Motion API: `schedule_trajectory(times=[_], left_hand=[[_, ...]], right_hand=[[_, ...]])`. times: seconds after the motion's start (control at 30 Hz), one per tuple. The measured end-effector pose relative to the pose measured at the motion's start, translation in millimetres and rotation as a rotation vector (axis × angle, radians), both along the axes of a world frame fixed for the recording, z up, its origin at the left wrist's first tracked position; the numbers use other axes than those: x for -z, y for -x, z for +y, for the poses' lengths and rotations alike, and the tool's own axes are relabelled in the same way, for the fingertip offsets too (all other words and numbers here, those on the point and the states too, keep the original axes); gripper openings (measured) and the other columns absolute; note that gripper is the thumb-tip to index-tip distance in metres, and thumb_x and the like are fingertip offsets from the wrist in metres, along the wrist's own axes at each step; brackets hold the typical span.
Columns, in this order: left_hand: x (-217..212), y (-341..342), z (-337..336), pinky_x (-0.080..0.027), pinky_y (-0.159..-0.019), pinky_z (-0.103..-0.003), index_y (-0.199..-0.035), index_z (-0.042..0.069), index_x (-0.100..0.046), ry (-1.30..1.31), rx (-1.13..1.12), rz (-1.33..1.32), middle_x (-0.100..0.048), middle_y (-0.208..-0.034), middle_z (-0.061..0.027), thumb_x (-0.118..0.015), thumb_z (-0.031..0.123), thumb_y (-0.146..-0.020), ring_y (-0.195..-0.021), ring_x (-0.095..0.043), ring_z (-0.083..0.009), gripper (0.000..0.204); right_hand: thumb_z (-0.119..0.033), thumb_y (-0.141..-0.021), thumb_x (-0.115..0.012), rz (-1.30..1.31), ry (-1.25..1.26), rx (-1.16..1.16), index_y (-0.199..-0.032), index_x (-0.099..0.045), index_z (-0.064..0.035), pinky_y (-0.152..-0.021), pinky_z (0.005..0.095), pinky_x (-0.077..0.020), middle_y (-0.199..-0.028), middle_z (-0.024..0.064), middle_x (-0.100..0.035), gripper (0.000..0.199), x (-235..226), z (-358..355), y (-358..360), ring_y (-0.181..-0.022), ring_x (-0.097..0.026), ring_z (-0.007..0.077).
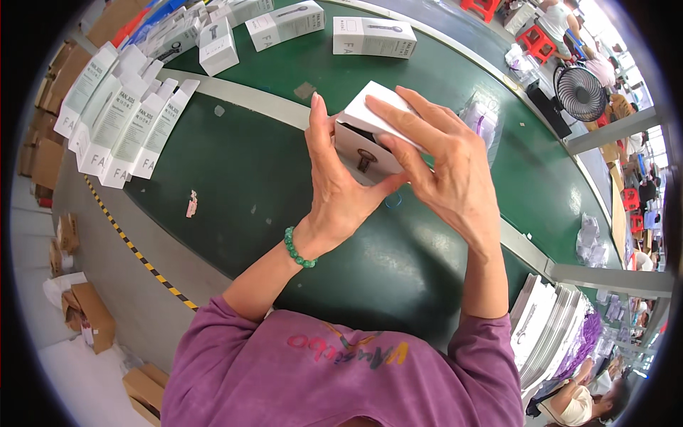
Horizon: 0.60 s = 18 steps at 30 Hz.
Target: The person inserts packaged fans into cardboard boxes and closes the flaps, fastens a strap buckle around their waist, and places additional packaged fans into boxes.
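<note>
Between my two hands, above the green tabletop, is a white product box [359, 153] with a small picture of a handheld fan on one side. A dark gap shows below its top flap [380, 103]. My left hand [338, 181] supports the box from the left, thumb along the lower edge and fingers against its side. The fingers of my right hand [448, 153] lie over the flap, with the thumb near the opening. A green bead bracelet circles my left wrist. What is inside the box cannot be seen.
Flat-topped boxes stand along the far side, including one white box [373, 37]. Several upright open cartons [128, 124] lean together at the left. A stack of flattened cartons [544, 327] is at the lower right. A black fan [580, 94] and co-workers are beyond the table.
</note>
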<state>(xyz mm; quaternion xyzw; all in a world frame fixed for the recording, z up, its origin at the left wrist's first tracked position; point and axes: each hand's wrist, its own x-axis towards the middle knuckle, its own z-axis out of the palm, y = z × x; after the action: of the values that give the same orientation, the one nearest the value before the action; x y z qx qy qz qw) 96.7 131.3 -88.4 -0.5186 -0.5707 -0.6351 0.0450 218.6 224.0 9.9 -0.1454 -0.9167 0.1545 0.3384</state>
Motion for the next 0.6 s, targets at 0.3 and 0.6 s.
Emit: schedule_trajectory(times=[0.3, 0.6], left_hand=[[-12, 0, -5, -0.049, -0.098, -0.044, -0.162, 0.010, -0.026, -0.002, -0.024, 0.084, -0.045, -0.135, -0.0184, -0.094, 0.008, -0.067, -0.121, -0.045, -0.0341, 0.116], [-1, 6, 0, -0.048, -0.092, -0.047, -0.162, 0.003, -0.009, -0.029, 0.012, 0.078, -0.046, -0.135, -0.0213, -0.096, 0.013, -0.065, -0.114, -0.046, -0.0365, 0.131]], right_hand=[[-0.029, -0.085, -0.080, 0.039, -0.046, 0.019, -0.129, -0.072, -0.0181, -0.095, 0.0473, -0.0537, -0.140, 0.0229, -0.059, 0.047, 17, -7, 3, -0.117, -0.060, 0.0415], [-0.023, -0.085, -0.079, 0.042, 0.026, 0.108, -0.120, -0.077, -0.0167, -0.089, 0.0452, -0.0559, -0.127, 0.0227, -0.067, 0.036, 5, -12, 12, -0.104, -0.067, 0.0385]])
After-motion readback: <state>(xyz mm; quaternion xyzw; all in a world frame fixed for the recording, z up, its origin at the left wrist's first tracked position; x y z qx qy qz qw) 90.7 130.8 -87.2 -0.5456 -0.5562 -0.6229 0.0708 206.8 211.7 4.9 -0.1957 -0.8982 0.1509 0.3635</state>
